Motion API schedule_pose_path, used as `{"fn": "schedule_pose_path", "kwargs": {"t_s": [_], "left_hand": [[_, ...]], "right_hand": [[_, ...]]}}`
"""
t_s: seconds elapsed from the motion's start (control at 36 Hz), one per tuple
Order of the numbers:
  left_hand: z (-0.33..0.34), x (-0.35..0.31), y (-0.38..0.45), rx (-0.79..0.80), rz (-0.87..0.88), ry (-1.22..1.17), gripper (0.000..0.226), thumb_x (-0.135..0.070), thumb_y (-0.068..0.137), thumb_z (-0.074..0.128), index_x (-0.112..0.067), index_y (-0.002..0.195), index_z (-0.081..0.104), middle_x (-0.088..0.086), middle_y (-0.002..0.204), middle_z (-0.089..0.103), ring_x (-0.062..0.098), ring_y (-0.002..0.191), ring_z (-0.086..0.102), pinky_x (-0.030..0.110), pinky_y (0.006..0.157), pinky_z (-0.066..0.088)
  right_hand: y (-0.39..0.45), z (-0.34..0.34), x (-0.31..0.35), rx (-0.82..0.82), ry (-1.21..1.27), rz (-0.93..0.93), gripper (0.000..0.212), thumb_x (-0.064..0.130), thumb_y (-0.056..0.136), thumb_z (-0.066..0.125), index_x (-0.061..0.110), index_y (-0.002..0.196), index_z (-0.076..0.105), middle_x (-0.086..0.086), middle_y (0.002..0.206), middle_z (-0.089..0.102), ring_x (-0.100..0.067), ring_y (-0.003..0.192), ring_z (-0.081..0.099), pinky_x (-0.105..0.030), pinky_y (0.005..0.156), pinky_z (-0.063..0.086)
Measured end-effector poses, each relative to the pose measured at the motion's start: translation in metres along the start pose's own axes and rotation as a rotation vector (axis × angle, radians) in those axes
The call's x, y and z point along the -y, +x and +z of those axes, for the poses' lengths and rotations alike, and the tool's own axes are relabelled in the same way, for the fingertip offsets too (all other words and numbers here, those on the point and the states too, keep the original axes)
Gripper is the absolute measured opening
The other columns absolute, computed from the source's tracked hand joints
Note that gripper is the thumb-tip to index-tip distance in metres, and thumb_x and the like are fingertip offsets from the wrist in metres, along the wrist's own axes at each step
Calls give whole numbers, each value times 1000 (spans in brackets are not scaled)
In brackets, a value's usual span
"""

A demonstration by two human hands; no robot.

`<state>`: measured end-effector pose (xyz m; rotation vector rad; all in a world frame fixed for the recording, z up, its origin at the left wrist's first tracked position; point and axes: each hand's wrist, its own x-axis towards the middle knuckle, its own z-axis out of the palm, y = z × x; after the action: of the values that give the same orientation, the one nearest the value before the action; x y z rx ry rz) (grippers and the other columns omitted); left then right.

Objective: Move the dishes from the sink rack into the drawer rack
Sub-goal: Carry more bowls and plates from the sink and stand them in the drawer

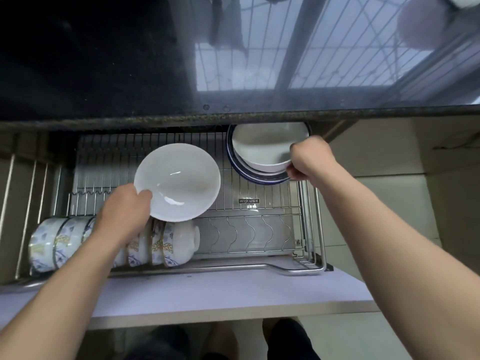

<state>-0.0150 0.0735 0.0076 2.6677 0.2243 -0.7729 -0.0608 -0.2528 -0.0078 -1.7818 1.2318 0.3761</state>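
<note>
The steel drawer rack (259, 266) is pulled out below the dark countertop. My left hand (122, 211) grips a white bowl (181, 180) by its left rim, thumb inside, holding it above the middle of the rack. My right hand (309, 158) pinches the right rim of a second white bowl (262, 149) at the rack's back right. That bowl sits on a stack of blue-rimmed plates (249, 176), partly hidden under the counter edge. A row of patterned bowls (65, 240) lies on edge in the front left slots, partly covered by my left arm.
The black countertop (104, 74) reflects a window grille on its right half. Bare wire dividers (249, 235) fill the rack's front right. The pale drawer front (220, 297) runs along the near side. A beige cabinet wall (389, 190) stands at the right.
</note>
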Motion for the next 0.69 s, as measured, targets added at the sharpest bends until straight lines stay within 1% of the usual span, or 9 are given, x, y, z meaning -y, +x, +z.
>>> {"fn": "schedule_pose_path", "kwargs": {"t_s": [0.06,0.14,0.22,0.33,0.47,0.53,0.58,0.64,0.69], "left_hand": [[-12,-5,-15,9,2,-54,21,-26,104,48,-9,99,59,15,97,60,33,89,52,37,70,37],[-19,-15,-28,42,-17,-115,30,-29,105,48,-5,95,62,12,88,64,30,79,54,34,61,33],[-19,-26,-35,70,-13,-137,38,-31,103,47,-3,85,65,15,81,69,25,70,55,31,58,33],[-15,-45,-40,110,31,-138,41,-29,103,47,-1,81,68,11,73,69,20,64,52,30,55,32],[-6,-62,-41,162,94,-116,38,-28,99,47,-1,80,66,12,73,70,25,62,54,30,54,35],[-2,-68,-41,183,118,-92,37,-30,97,46,-3,79,64,14,80,69,30,68,55,32,57,36],[2,-76,-42,206,145,-67,37,-31,95,46,-6,74,62,14,82,68,32,72,57,33,61,38],[7,-88,-41,233,154,-49,34,-30,94,47,-8,71,58,16,86,67,34,77,58,34,63,39],[12,-104,-40,269,153,-47,31,-28,93,47,-10,70,54,18,87,65,34,78,57,35,66,43]], "right_hand": [[4,2,0,-20,-17,-15,10,13,89,52,9,85,60,2,53,68,-18,56,69,-29,56,60],[2,3,1,-68,-124,-62,25,13,64,52,-4,76,66,-17,59,71,-38,67,74,-46,66,64],[-2,6,0,-102,-281,-78,27,20,75,54,-3,75,68,-18,69,74,-38,80,74,-36,71,60],[1,11,-5,-213,-499,-116,36,31,93,54,7,118,62,-21,119,66,-42,114,61,-38,85,47],[-13,-2,-9,-231,-593,-121,63,61,97,35,9,121,61,-23,118,67,-44,109,63,-43,91,49],[-33,-18,-12,-127,-352,-125,67,69,94,30,13,111,63,-16,104,72,-38,83,71,-40,76,56],[-65,-34,-19,153,75,-122,54,64,101,37,19,115,63,-7,109,70,-28,68,71,-36,56,56],[-95,-46,-26,404,340,-136,43,58,103,39,32,127,61,4,122,66,-28,76,72,-39,55,56],[-105,-49,-31,507,343,-185,35,49,105,38,39,130,61,8,124,65,-32,83,73,-41,57,57]]}}
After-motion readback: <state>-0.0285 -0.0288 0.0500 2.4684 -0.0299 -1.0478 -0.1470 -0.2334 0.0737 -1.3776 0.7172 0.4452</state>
